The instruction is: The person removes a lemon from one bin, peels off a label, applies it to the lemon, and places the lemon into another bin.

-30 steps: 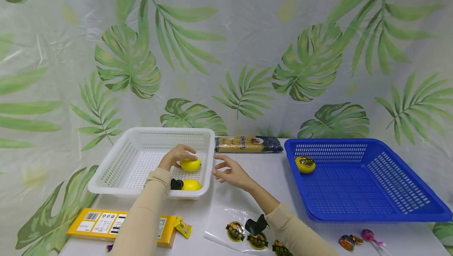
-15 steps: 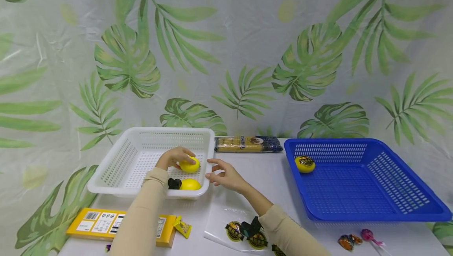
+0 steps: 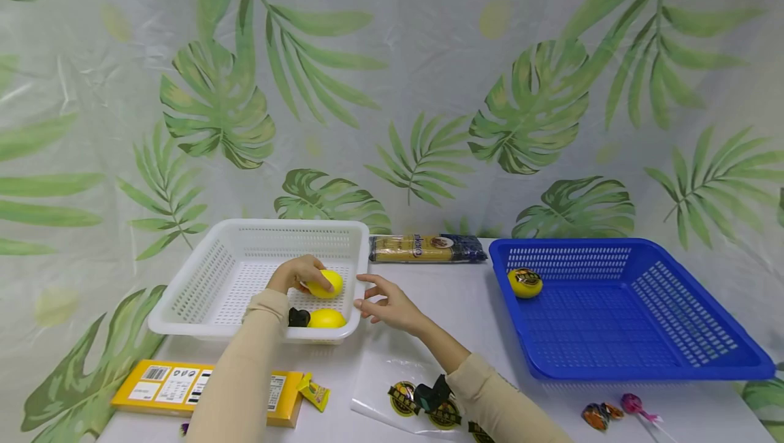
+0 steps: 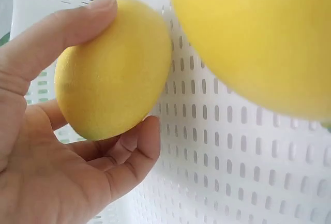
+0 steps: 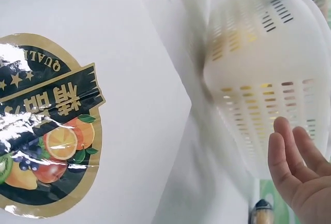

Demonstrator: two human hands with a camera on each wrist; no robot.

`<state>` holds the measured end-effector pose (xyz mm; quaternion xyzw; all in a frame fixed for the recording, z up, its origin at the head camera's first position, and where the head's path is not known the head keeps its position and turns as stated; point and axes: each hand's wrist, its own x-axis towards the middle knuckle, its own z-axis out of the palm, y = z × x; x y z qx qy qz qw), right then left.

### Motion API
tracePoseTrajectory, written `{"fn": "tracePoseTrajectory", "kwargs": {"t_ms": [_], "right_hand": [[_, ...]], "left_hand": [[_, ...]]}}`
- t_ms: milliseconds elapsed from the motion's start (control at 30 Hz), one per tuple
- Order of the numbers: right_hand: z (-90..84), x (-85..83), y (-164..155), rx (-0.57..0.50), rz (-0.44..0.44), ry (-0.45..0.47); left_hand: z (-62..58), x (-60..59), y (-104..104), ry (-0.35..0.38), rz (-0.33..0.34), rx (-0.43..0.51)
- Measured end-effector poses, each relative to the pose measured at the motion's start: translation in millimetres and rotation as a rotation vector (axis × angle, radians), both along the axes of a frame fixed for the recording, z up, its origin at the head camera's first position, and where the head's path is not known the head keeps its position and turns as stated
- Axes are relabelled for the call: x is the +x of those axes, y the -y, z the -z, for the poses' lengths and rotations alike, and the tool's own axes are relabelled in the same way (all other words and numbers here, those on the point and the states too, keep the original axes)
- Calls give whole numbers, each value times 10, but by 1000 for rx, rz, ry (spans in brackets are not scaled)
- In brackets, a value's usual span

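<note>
— Inside the white basket (image 3: 202, 286), near right part: what is listed?
— Lemons, two. One lemon (image 3: 325, 283) gripped by the left hand (image 3: 298, 273), thumb and fingers curled round it. Second lemon (image 3: 327, 318) lies nearer, against the near wall.
— Right hand?
— Right hand (image 3: 387, 305), one, just right of the white basket's rim, fingers spread and relaxed, holding nothing.
— Further right?
— Blue basket (image 3: 674, 354), one; one labelled yellow fruit (image 3: 525, 282) in its far left corner.
— Far side?
— Pasta packet (image 3: 425, 248), one, between the two baskets.
— Near edge?
— Yellow box (image 3: 174, 388), one, left; small yellow sachet (image 3: 314, 392), one; clear printed bag (image 3: 392, 388), one, centre; wrapped sweets (image 3: 618, 410), right, count unclear.
</note>
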<state>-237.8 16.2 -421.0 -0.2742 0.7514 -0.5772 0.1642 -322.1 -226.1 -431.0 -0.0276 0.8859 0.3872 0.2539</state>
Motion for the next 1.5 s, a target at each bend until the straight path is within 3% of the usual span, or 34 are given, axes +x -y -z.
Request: {"fn": "tracePoseTrajectory", "kwargs": {"t_ms": [133, 333, 500, 767, 933, 1233, 1500], "right_hand": [[-4, 2, 7, -10, -6, 4], [3, -1, 8, -8, -8, 5], [18, 1, 13, 2, 0, -3], [29, 29, -44, -21, 5, -21], [86, 62, -164, -37, 34, -41], [447, 85, -541, -8, 130, -69], [508, 312, -860, 83, 179, -154]], "left_hand": [[-10, -11, 9, -22, 6, -11], [-45, -26, 45, -72, 6, 47], [-184, 0, 58, -147, -14, 113], [-383, 65, -34, -265, 35, 238], [-460, 165, -175, -327, 51, 279], [-542, 433, -614, -479, 170, 343], [-430, 686, -1018, -561, 254, 310]]}}
